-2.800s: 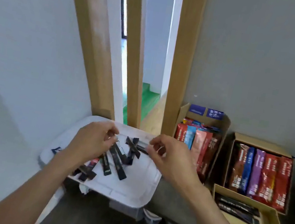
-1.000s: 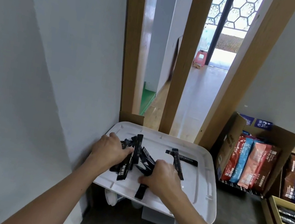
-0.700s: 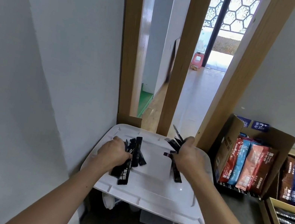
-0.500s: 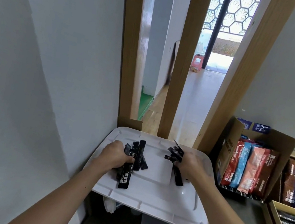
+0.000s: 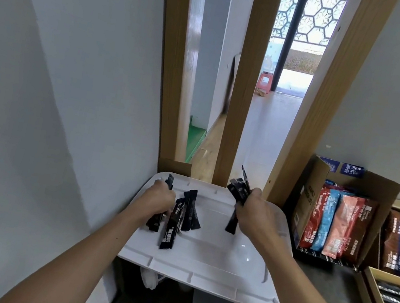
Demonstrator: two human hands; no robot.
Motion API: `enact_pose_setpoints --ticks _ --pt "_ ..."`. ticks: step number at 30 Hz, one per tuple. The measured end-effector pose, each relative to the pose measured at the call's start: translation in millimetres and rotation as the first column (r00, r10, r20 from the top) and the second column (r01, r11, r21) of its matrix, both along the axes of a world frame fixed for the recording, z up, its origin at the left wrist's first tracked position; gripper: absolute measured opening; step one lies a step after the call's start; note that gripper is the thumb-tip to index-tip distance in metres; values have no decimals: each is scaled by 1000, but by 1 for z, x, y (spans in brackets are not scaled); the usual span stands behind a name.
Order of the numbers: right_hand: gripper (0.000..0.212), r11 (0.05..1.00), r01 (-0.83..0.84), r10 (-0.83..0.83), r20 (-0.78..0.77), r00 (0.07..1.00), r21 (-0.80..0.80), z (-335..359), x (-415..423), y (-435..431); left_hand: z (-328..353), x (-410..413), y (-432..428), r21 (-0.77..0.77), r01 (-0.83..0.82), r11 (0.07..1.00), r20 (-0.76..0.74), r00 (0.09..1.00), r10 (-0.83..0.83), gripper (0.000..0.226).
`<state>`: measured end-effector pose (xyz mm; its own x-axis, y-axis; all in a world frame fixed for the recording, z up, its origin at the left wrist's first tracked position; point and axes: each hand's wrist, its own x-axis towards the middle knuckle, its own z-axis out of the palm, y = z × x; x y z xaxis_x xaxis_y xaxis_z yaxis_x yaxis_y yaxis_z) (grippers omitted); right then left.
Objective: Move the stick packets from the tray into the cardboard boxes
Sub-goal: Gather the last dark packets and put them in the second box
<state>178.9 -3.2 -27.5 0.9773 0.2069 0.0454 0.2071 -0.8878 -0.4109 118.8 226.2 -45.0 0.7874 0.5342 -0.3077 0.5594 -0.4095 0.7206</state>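
**Tray** [image 5: 214, 263]: white and shallow, tucked into the wall corner by the door frame. This is your source.

**Left hand** [image 5: 161, 199]: at the tray's left edge, fingers curled round a few black stick packets [image 5: 154, 219]. Their ends poke out above and below the fist, likely squared lengthwise to carry as one bundle.

**Loose packets** [image 5: 189, 213]: fanned flat on the tray just right of that hand, not yet gathered.

**Right hand** [image 5: 254, 214]: over the tray's far right corner, clenched on a second bundle [image 5: 239, 189]. The bundle's ends splay upward and one packet hangs below.

**Upright cardboard box** [image 5: 309, 197]: just beyond the tray's right edge, filled with coloured sachets.

**Flat cardboard box** [image 5: 369, 296]: further right, already holding black sticks. It is probably where both your handfuls belong.
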Motion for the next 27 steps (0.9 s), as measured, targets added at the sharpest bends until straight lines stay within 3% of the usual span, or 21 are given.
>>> enact_pose_setpoints --ticks 2,6,8,11,13,15,17,20,24,27 --pt "19 986 25 -11 -79 997 167 5 -2 7 4 5 -10 58 42 997 6 999 -43 38" --pt "26 899 139 -11 -297 955 414 3 -7 12 11 10 -34 394 177 902 -82 984 -158 62" --pt "34 847 214 4 -409 912 486 0 -11 11 11 14 -40 442 210 872 -120 977 -174 60" --pt "37 801 259 25 -463 886 540 -5 -15 7 12 20 -41 393 210 895 -120 977 -177 44" --pt "39 751 277 85 -504 860 599 -5 -18 5 14 23 -35 248 148 958 -41 989 -142 32" --pt "33 665 316 165 -545 822 677 -4 -21 3 22 21 -25 71 47 996 89 995 -53 33" --pt "22 581 363 204 -562 801 728 0 -24 3 35 12 -12 -11 -32 999 170 985 34 36" --pt "7 520 384 202 -547 813 763 3 -24 5 43 -9 0 -13 4 1000 97 995 -3 28" --pt "6 584 366 178 -555 813 724 3 -22 16 30 -30 3 85 45 995 43 998 -49 22" --pt "22 658 322 162 -546 822 680 -4 -19 26 19 -39 0 154 96 983 -80 993 -84 50"
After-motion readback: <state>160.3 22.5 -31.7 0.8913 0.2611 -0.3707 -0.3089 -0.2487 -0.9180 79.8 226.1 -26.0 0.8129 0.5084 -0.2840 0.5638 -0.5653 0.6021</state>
